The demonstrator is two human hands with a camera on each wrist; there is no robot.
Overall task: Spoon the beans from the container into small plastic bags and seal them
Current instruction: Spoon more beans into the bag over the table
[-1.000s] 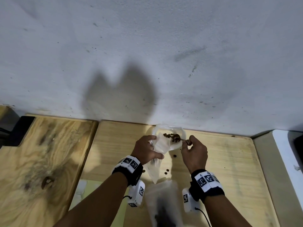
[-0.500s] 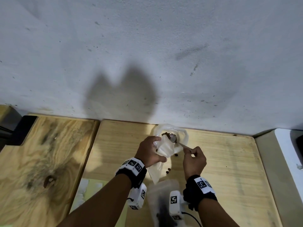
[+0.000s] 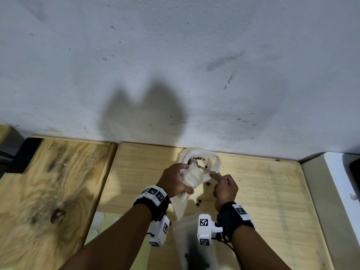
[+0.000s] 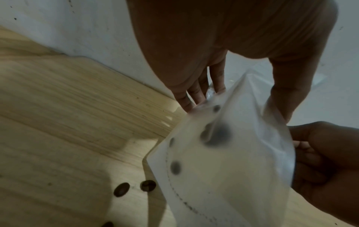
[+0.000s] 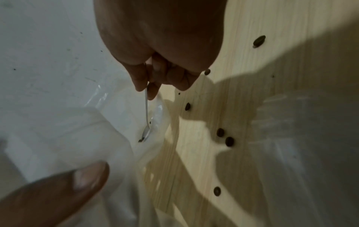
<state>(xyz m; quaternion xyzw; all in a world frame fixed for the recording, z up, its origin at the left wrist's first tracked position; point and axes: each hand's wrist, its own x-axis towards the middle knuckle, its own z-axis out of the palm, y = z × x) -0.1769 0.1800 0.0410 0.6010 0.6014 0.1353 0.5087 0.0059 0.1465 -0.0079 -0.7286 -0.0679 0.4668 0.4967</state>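
My left hand (image 3: 176,181) grips a small translucent plastic bag (image 3: 192,177) by its mouth and holds it up over the wooden table (image 3: 259,190). Dark beans (image 4: 215,136) show through the bag's wall in the left wrist view. My right hand (image 3: 224,187) pinches the handle of a thin metal spoon (image 5: 146,113), whose bowl is tipped down inside the bag's mouth. Behind the bag stands a clear plastic container (image 3: 211,158) with a few beans at its rim, close to the wall.
Several loose beans (image 5: 225,136) lie scattered on the table under my hands. Another translucent bag (image 3: 194,242) with dark contents lies near the front edge between my wrists. A grey wall (image 3: 175,65) rises right behind the container. A darker wooden board (image 3: 48,188) adjoins on the left.
The spoon went from level and loaded over the container to tipped into the bag's mouth. My right hand dropped and turned; the left hand kept its grip on the bag.
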